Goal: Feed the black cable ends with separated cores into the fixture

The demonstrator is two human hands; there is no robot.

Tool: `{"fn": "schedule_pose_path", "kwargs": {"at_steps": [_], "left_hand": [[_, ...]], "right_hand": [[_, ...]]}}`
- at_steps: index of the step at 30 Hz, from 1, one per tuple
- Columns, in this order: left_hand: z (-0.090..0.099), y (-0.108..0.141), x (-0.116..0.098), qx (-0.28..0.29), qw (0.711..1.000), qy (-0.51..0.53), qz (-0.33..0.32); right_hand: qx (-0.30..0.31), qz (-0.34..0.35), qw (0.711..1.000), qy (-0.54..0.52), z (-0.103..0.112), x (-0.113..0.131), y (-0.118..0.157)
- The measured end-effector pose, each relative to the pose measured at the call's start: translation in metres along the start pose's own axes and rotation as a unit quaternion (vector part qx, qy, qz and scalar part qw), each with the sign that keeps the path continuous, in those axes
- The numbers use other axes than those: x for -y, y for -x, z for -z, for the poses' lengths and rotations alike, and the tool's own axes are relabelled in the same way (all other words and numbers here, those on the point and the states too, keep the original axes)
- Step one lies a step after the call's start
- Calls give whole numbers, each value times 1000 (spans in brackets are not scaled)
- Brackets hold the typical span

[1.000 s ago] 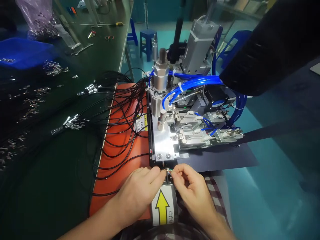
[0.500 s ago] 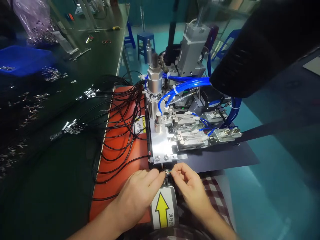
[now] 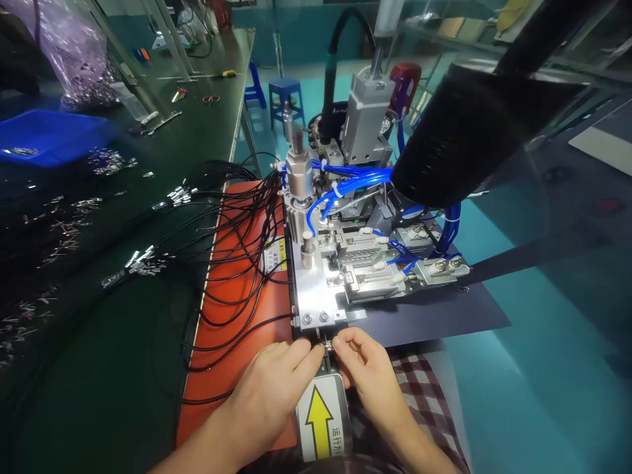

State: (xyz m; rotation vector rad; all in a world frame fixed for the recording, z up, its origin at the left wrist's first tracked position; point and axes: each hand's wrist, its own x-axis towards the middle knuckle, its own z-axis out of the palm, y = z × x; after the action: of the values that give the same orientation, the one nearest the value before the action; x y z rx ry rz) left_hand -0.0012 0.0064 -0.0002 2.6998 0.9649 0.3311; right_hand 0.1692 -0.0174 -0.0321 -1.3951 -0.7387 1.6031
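My left hand (image 3: 281, 382) and my right hand (image 3: 365, 362) meet at the front end of the machine, fingertips almost touching. Between them is a small metal connector (image 3: 328, 345), only partly visible. The right thumb and forefinger pinch its right side, where coloured wires showed a moment ago. The left fingers are closed at its left side; what they hold is hidden behind them. Just below lies the machine's feed track, ending in a plate with a yellow arrow (image 3: 320, 418). The machine's bright metal plate (image 3: 313, 299) sits right above the fingers.
Black cables (image 3: 237, 276) run across an orange mat (image 3: 247, 388) on the left. Bundled metal connectors (image 3: 143, 261) and a blue tray (image 3: 54, 135) lie on the dark green table (image 3: 133, 368). Blue air tubes (image 3: 363, 176) and a thick black tube (image 3: 444, 138) hang over the machine.
The camera view has shifted slightly. My right hand has come a little closer to the left, and the coloured wires between the hands are now mostly covered.
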Motion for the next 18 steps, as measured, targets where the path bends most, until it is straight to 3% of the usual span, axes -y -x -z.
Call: {"fn": "schedule_pose_path", "kwargs": {"at_steps": [9,18], "left_hand": [[14,-2,-6,99,992,16,72],[10,6,-3,72,995,-62,14]], "right_hand": [[41,-2,999,-23,4,-9,-5],[54,14,998,-1,10,-4,-4]]}}
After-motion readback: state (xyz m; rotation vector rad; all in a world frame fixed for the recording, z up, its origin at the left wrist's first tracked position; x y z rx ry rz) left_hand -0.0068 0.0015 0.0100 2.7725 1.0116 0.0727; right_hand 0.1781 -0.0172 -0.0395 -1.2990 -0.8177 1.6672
